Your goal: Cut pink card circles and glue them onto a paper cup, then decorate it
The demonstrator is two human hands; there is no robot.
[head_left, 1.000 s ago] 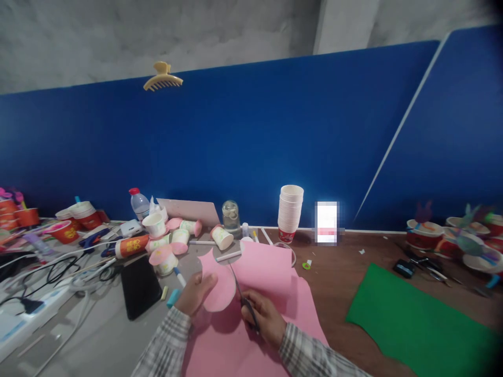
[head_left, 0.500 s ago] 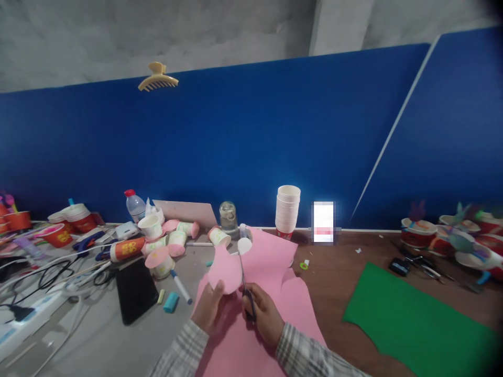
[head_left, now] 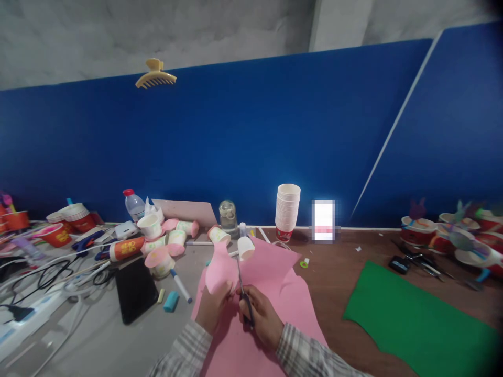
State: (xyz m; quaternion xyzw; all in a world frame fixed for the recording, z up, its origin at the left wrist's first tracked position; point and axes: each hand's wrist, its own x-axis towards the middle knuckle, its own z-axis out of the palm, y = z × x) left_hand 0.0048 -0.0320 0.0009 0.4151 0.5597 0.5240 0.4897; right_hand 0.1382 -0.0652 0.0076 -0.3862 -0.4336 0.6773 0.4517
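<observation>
My left hand (head_left: 214, 308) pinches the lower edge of a curved pink paper piece (head_left: 220, 269). Dark-handled scissors (head_left: 244, 298) are in my right hand (head_left: 262, 318), with the blades pointing up along the piece's right edge. Beneath both hands lies a large pink sheet (head_left: 293, 309), whose upper part is raised and bent to the right. A white paper cup (head_left: 245, 248) lies tipped just beyond the scissor tips.
Left of me are pink-and-white cups (head_left: 176, 242), a black tablet (head_left: 135, 289), a marker (head_left: 181, 286) and cables. Stacked cups (head_left: 287, 212) and a glass jar (head_left: 228, 215) stand behind. Green paper (head_left: 416, 319) and decorated cups (head_left: 418, 230) are at the right.
The pink piece has turned and shifted slightly left, with my left hand further around its lower right edge. The scissors have moved a little left, and the large sheet's raised part has dropped.
</observation>
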